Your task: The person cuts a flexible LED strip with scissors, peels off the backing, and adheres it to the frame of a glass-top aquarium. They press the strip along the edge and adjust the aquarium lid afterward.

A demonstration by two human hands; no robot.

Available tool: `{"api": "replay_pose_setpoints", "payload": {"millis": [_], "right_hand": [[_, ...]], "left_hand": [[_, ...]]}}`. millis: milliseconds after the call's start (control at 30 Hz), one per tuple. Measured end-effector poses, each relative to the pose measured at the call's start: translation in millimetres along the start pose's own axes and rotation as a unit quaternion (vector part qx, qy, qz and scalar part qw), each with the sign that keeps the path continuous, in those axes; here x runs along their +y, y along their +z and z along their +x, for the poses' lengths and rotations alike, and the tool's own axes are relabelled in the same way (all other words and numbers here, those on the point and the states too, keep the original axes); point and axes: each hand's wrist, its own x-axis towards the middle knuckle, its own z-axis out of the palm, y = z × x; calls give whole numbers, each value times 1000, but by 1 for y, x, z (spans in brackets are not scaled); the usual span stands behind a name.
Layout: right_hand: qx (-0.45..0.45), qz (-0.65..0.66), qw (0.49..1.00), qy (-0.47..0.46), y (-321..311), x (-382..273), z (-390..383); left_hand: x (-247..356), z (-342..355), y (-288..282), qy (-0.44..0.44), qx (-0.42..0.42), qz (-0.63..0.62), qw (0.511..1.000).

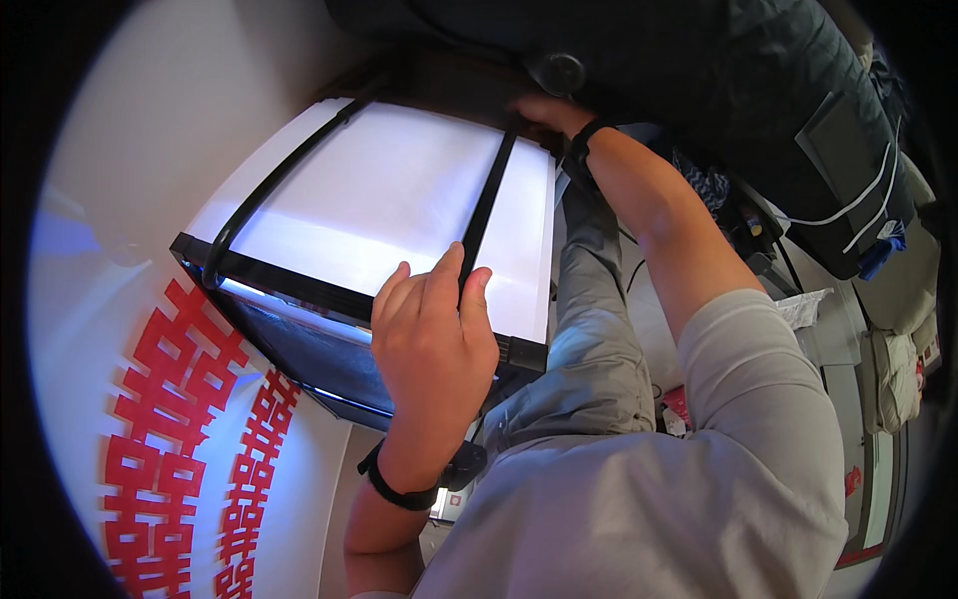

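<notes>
A box-shaped tank [329, 200] with a white, brightly lit top and a black frame stands in front of me. Two black bars cross its top from near edge to far edge. The left one [277, 192] bends down over the near rim. At the near end of the right bar [487, 205], my left hand [431, 319] closes on it, thumb on one side and index finger on the other. My right hand [551, 112] reaches to that bar's far end and grips there; its fingers are dim and partly hidden. Both wrists wear black bands.
A white wall with red cut-out decorations [180, 429] is at the left. Dark fabric [679, 80] lies beyond the tank. My leg in grey trousers [599, 329] stands close along the tank's right side. A white cable [848, 207] and various household things are at the right.
</notes>
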Motion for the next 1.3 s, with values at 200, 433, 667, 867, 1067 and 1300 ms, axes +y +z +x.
{"api": "replay_pose_setpoints", "payload": {"millis": [200,433,667,867,1067,1300], "right_hand": [[-17,-273,952,-137,-9,-12,-7],[-17,-436,819,-373,-10,-25,-50],[-101,-621,634,-449,-14,-57,-33],[-127,-442,761,-458,-22,-36,-32],[-31,-375,796,-474,-17,-9,-35],[98,-350,824,-434,-11,-3,-44]], "left_hand": [[2,2,-3,-23,-28,-14,999],[10,9,-17,16,-51,147,988],[16,21,-14,14,-187,202,961],[6,21,-12,10,-139,115,984],[9,15,-8,-43,-103,64,992],[15,18,-6,-99,-61,24,993]]}}
